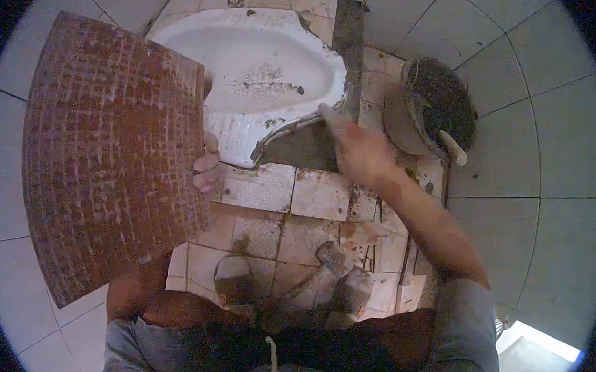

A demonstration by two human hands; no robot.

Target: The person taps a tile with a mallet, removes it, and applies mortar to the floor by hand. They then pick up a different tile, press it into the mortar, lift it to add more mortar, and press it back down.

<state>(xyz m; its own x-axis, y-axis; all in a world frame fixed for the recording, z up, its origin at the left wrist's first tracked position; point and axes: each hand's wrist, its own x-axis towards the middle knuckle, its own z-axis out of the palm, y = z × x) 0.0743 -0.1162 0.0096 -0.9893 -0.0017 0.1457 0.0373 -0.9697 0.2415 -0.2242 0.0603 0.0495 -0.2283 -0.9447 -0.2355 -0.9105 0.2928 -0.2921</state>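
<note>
My left hand (pixel 206 166) grips the right edge of a large floor tile (pixel 110 155), held upright with its reddish-brown gridded back toward me; only the fingertips show. My right hand (pixel 359 149) reaches forward, its index finger stretched out and touching the wet grey mortar (pixel 307 149) along the front rim of a white squat toilet pan (pixel 251 65) set in the floor. That hand holds nothing that I can see.
A round pan of dark mortar (pixel 438 106) with a tool handle (pixel 453 147) stands right of the toilet. Small worn tiles (pixel 289 213) cover the raised platform, with broken pieces near my feet (pixel 336 278). Large pale floor tiles (pixel 542 155) surround it.
</note>
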